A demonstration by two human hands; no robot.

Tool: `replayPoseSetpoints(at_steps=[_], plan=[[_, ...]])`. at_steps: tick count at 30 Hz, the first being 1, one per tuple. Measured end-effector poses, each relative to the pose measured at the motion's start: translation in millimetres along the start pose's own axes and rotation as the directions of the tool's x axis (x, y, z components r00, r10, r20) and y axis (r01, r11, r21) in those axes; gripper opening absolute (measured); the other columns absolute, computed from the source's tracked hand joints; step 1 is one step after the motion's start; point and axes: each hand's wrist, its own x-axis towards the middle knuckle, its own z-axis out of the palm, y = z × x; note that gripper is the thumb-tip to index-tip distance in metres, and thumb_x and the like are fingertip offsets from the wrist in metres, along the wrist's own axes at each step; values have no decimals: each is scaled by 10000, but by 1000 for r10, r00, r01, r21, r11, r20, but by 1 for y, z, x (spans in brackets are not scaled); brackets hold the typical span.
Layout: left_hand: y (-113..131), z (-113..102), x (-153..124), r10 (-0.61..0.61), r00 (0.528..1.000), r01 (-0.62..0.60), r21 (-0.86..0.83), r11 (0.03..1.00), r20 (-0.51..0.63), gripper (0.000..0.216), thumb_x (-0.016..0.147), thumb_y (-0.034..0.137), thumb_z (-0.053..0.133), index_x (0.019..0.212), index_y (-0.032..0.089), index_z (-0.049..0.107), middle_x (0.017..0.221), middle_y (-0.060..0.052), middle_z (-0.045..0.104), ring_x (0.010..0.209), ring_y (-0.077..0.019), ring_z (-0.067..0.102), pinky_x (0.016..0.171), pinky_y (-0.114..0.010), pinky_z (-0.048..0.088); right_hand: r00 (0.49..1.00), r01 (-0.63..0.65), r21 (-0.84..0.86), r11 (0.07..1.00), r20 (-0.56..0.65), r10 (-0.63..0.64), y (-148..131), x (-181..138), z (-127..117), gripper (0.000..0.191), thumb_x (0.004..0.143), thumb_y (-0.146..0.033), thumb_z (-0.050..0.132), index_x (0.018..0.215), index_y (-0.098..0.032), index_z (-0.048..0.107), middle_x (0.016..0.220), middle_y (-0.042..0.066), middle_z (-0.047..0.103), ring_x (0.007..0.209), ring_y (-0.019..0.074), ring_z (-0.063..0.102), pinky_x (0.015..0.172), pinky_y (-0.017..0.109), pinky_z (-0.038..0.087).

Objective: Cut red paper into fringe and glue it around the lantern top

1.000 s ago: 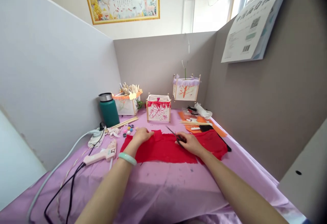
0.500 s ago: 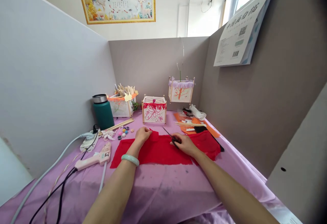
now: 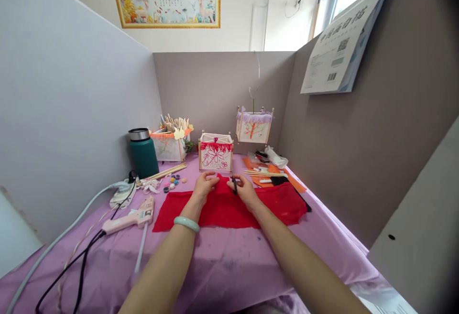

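Observation:
A red cloth (image 3: pixel 229 206) lies spread on the purple table cover (image 3: pixel 229 266). My left hand (image 3: pixel 205 184), with a pale green bangle on its wrist, pinches the cloth's far edge. My right hand (image 3: pixel 243 188) is closed on a pair of small dark scissors (image 3: pixel 234 185), held upright at that same far edge, close beside the left hand. A small paper lantern with red drawings (image 3: pixel 215 151) stands just behind both hands.
A pink glue gun (image 3: pixel 129 217) with its cords lies at the left. A green flask (image 3: pixel 142 152), a box of wooden sticks (image 3: pixel 172 141), loose sticks and coloured buttons stand behind. Another lantern (image 3: pixel 254 125), orange sheets and pens are at the back right. Grey partitions enclose the desk.
My right hand moved left and further away with the scissors, turning them upright at the cloth's far edge. My left hand shifted slightly right and lifted the edge. The camera also shifted.

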Motion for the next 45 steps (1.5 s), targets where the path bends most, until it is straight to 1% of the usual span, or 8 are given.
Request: replayPoseSetpoints(at_steps=[6,11,18,24,29,34,40,45], plan=[[-6,1,-3,75,997,-77,101,992,25,447,524,260,745,907,141,548,568,35,566,482,-85,504,470,-189,361,999,-24,45,999,46,22,11,-9,1,489,554,-430,729,933,-182,545,558,-43,555,504,112,512,503,225,386],[-7,3,-6,118,986,-128,76,989,122,392,530,263,744,859,146,566,581,22,597,457,-74,479,470,-189,331,999,-38,29,999,-21,39,10,-9,5,529,483,-402,757,907,-184,528,532,-56,524,480,109,477,473,222,356],[-10,2,-7,101,968,-106,11,994,231,281,527,233,754,774,123,680,799,-59,679,715,-143,586,699,-252,420,999,-36,36,999,-30,37,13,-8,5,521,501,-416,742,908,-187,512,535,-47,533,492,120,496,485,232,382],[-5,3,-8,98,979,-103,17,995,180,302,511,176,742,806,129,699,811,-61,691,754,-168,599,774,-291,423,994,90,-162,983,84,-77,16,-6,-2,499,589,-456,689,977,-186,531,576,-45,509,521,118,489,495,225,375],[3,-3,-5,111,979,-102,-57,993,172,379,493,123,715,871,130,691,876,-80,691,783,-186,614,757,-299,446,950,243,-407,881,283,-132,4,-8,-36,451,647,-451,671,1001,-192,567,646,-36,520,588,109,475,546,215,359],[0,-12,1,121,978,-105,-100,989,170,451,496,127,722,945,123,677,928,-99,682,781,-184,619,738,-293,455,931,226,-455,862,360,-55,7,-14,-61,431,659,-459,668,963,-165,582,654,-34,493,593,101,447,550,211,352],[-5,-17,5,169,972,-160,-71,985,165,443,540,142,709,981,136,667,958,-90,676,829,-171,614,766,-271,446,914,230,-457,859,404,-30,10,-18,-59,417,666,-460,665,963,-175,595,637,-40,478,571,95,423,528,202,342],[-3,-15,3,98,968,-88,-56,995,229,516,517,111,697,1030,134,644,942,-102,679,811,-187,624,720,-277,453,905,231,-433,871,425,-29,8,-21,-55,401,657,-443,672,945,-172,609,621,-41,482,552,93,418,513,197,340]])
